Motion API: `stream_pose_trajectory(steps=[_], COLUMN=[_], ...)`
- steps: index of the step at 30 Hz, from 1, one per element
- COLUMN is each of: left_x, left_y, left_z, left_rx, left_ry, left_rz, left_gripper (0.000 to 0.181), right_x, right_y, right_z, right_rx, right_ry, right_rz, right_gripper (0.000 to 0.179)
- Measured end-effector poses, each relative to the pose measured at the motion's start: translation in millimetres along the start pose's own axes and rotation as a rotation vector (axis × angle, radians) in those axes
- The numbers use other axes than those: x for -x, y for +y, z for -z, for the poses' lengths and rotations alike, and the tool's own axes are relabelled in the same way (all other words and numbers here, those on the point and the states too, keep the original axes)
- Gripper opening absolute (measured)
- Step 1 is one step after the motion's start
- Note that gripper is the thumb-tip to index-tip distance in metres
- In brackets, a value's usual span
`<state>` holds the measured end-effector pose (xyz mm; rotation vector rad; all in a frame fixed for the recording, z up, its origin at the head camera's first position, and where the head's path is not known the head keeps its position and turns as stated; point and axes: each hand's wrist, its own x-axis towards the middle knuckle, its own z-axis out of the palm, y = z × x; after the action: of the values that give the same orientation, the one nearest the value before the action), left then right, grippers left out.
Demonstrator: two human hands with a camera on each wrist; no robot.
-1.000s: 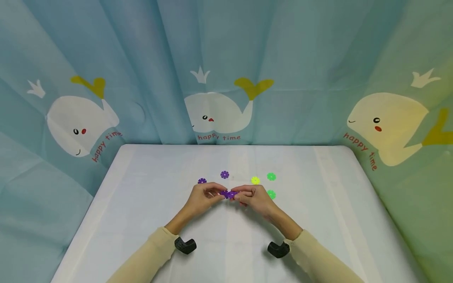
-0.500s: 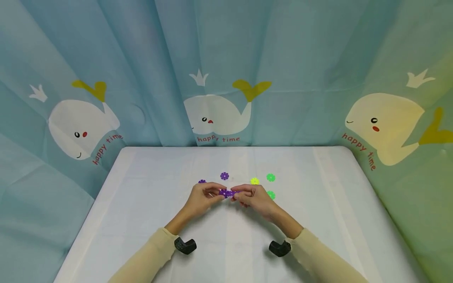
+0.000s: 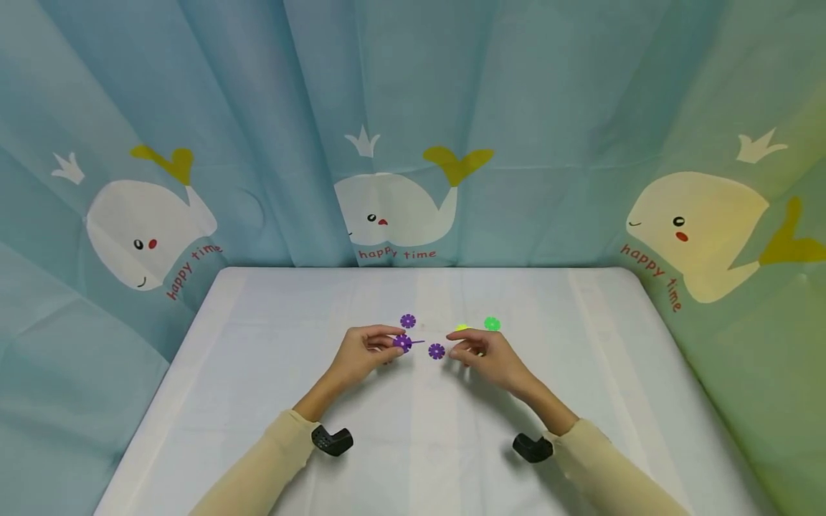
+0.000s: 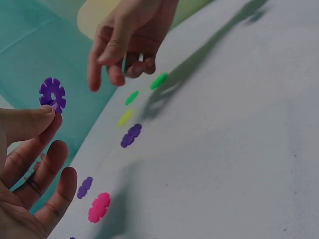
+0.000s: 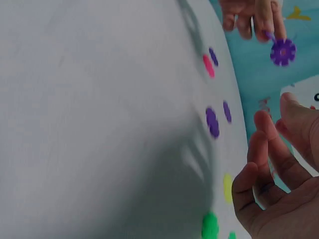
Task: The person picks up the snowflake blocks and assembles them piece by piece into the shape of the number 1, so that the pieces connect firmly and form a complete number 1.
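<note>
Blue whale-print curtains (image 3: 548, 129) border a white table (image 3: 581, 373); the left hand (image 3: 363, 352) pinches a purple disc (image 3: 403, 344), the right hand (image 3: 495, 357) hovers, fingers parted.

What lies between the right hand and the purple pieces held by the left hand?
In the head view, one purple disc appears between them, on the table.

Purple discs (image 5: 283, 57), whale-print blue curtain (image 3: 548, 136)

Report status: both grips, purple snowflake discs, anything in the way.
Left grip pinches two purple snowflake discs, apparently joined. Right grip empty, above table. Loose purple snowflake disc lies on table; nothing visibly blocking between grips.
</note>
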<state>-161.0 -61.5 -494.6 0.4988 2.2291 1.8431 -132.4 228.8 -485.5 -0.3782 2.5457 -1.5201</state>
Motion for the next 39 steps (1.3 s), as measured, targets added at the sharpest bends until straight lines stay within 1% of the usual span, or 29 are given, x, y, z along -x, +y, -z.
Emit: stream_pose_trajectory(steps=[3,8,16,20,24,29,32,39], left_x=[-0.4,0.0,0.2,0.0,0.1,0.8,0.8,-0.4], left_y=[0.5,1.6,-0.8,-3.7,-5.9,-5.5,-5.2,-3.9], left_z=[2.3,5.6,8.8,10.2,11.6,13.0,13.5,14.5], left_rx=[-0.003,-0.019,-0.021,-0.027,-0.036,-0.041,-0.050,-0.073], left_ry=[-0.002,-0.006,-0.029,-0.035,-0.038,-0.043,-0.043,-0.037], left_rz=[-0.004,-0.001,0.002,-0.006,-0.005,-0.001,-0.002,-0.028], left_gripper=[0.032,0.030,0.031,0.031,0.031,0.031,0.031,0.030], right_x=[5.2,14.1,24.1,25.7,24.7,21.2,18.6,15.6], right_y=[7,16,32,40,46,50,51,48], right_z=[7,18,31,37,42,46,49,51], right_rx=[0.095,0.184,0.264,0.302,0.344,0.369,0.381,0.405], right_ry=[0.054,0.106,0.115,0.115,0.088,0.005,-0.029,-0.040], right_rz=[0.048,0.073,0.102,0.148,0.173,0.142,0.125,0.159], right_gripper=[0.031,0.030,0.036,0.038,0.039,0.037,0.036,0.031])
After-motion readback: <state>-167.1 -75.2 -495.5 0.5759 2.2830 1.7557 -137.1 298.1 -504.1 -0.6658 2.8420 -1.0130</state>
